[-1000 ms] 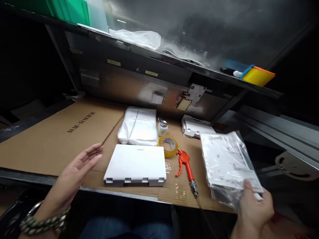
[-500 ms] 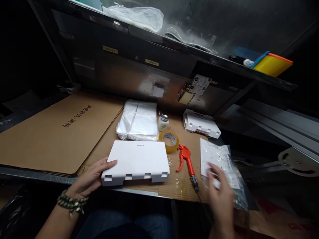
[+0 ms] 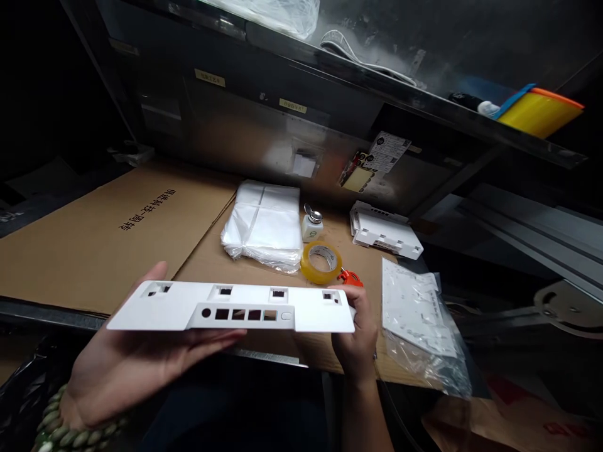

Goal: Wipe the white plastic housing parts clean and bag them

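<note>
Head view shows a flat white router casing (image 3: 230,306) lifted off the bench and held level between both hands, its rear edge turned toward the camera so the row of port cut-outs and the four small slots along the rim face the eyes; holding it edge-on like this puts those openings in plain sight. The left hand (image 3: 127,364) lies open and palm up beneath the casing, fingers stretched along its underside as a cradle rather than a clamp, with a bead bracelet (image 3: 70,427) at the wrist. The right hand (image 3: 353,339) closes on the right end of the casing, thumb on top and fingers curled under, which steadies the long, thin part against tipping.

Behind the casing, the cardboard sheet (image 3: 117,232) covers the bench. On it, just beyond the casing, sit a stack of clear plastic bags (image 3: 264,226), a yellow tape roll (image 3: 323,260) touching the stack's near corner, and a small dispenser bottle (image 3: 311,227) beside both. The orange air blow gun (image 3: 349,277) is mostly hidden behind the right hand. A second white casing (image 3: 384,231) rests well to the right by the back panel, and a bagged bundle of white sheets (image 3: 419,314) lies at the bench's right edge, within the right hand's reach. A yellow tray (image 3: 537,113) sits on the shelf above.
</note>
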Demonstrator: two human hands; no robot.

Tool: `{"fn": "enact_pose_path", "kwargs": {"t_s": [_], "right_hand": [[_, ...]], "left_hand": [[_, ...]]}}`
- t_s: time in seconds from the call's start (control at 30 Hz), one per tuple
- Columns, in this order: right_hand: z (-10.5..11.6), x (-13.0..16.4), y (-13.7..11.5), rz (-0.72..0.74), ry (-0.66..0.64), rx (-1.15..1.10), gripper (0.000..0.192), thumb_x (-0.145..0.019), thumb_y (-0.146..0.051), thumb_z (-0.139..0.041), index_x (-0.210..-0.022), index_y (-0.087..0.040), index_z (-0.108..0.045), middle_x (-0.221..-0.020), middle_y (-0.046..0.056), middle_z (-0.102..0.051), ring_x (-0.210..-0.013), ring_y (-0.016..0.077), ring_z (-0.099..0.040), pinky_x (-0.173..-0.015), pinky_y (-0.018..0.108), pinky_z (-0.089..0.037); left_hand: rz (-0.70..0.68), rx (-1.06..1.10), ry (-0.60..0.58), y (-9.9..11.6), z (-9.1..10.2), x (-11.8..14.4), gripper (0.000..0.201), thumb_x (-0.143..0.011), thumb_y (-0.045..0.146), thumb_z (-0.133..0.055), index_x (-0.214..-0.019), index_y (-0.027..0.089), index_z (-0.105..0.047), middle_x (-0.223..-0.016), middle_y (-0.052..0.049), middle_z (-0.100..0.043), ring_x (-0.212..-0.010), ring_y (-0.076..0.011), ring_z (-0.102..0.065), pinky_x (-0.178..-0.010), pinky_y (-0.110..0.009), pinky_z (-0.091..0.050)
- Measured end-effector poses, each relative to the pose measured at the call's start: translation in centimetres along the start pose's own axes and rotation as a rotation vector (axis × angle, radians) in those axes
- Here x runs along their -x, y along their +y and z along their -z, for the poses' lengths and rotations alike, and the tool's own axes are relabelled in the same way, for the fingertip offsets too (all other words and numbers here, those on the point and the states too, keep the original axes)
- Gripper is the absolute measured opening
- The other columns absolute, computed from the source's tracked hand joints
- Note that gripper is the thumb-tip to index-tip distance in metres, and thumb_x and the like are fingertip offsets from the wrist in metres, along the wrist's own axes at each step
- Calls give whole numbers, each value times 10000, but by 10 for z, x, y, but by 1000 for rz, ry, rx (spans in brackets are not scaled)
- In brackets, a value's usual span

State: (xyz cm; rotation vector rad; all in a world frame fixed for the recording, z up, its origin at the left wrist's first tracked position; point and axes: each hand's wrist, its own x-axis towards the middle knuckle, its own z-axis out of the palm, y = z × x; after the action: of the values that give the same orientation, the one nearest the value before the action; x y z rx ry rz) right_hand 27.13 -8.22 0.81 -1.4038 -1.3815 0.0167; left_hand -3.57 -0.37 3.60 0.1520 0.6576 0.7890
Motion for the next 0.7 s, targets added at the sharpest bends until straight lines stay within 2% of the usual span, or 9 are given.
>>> {"fn": "enact_pose_path", "kwargs": {"t_s": [0.07,0.13,0.23,0.37,0.47,0.53,0.6,0.67,0.7], "right_hand": [[-5,2,-2,-28,15,-10,179,-870,-152,-605,-1010,-235,-679,-869,2,-735,-746,171,-702,-637,253,-562],[-8,5,-1,-57,29,-36,174,-866,-145,-592,-999,-229,-667,-855,2,-729,-737,170,-703,-635,251,-570],[-8,10,2,-99,48,-55,162,-874,-154,-607,-1008,-225,-664,-864,5,-730,-745,167,-707,-647,245,-578],[-5,13,4,-114,47,-65,150,-881,-159,-626,-1008,-231,-664,-863,-3,-726,-736,153,-704,-637,221,-571],[-5,13,4,-109,45,-81,168,-882,-158,-620,-1025,-236,-661,-876,-2,-727,-745,156,-706,-644,225,-575],[-6,14,5,-111,46,-90,179,-881,-154,-612,-1034,-235,-658,-884,2,-726,-755,162,-708,-652,234,-578],[-6,14,5,-109,44,-98,200,-875,-139,-601,-1041,-235,-657,-889,2,-728,-759,163,-709,-655,236,-575],[-7,14,5,-101,42,-105,217,-869,-124,-590,-1041,-238,-656,-887,-5,-728,-757,158,-710,-656,231,-570],[-7,14,4,-98,43,-107,223,-867,-119,-585,-1041,-239,-657,-886,-8,-729,-757,155,-710,-656,227,-567]], "left_hand": [[16,27,-94,-1,-5,2,906,-972,470,-638,-1674,204,-131,-1329,-228,-685,-1203,-445,-649,-977,-593,-603],[48,74,-202,-2,-11,2,969,-992,518,-600,-1670,127,-28,-1368,-263,-637,-1262,-429,-601,-1026,-549,-584],[90,97,-311,-4,-18,0,998,-1030,562,-514,-1641,29,68,-1431,-306,-555,-1351,-424,-494,-1110,-523,-523],[116,117,-388,-5,-17,-2,1009,-1050,575,-455,-1610,-34,123,-1463,-335,-496,-1389,-425,-414,-1155,-509,-485],[125,104,-385,-4,-12,-2,1027,-1045,584,-458,-1603,-42,135,-1463,-350,-487,-1386,-424,-416,-1150,-497,-492],[110,80,-364,-3,-11,-2,952,-1045,572,-473,-1645,18,16,-1449,-322,-525,-1373,-424,-436,-1135,-506,-506],[99,56,-366,-2,-10,-1,810,-1048,559,-476,-1643,67,-228,-1443,-293,-553,-1371,-427,-440,-1131,-511,-508],[101,45,-412,-1,-10,0,710,-1057,569,-439,-1547,56,-462,-1460,-290,-540,-1386,-431,-420,-1149,-503,-488],[111,43,-446,0,-9,0,710,-1061,583,-405,-1496,35,-528,-1477,-296,-519,-1399,-432,-402,-1161,-494,-474]]}}
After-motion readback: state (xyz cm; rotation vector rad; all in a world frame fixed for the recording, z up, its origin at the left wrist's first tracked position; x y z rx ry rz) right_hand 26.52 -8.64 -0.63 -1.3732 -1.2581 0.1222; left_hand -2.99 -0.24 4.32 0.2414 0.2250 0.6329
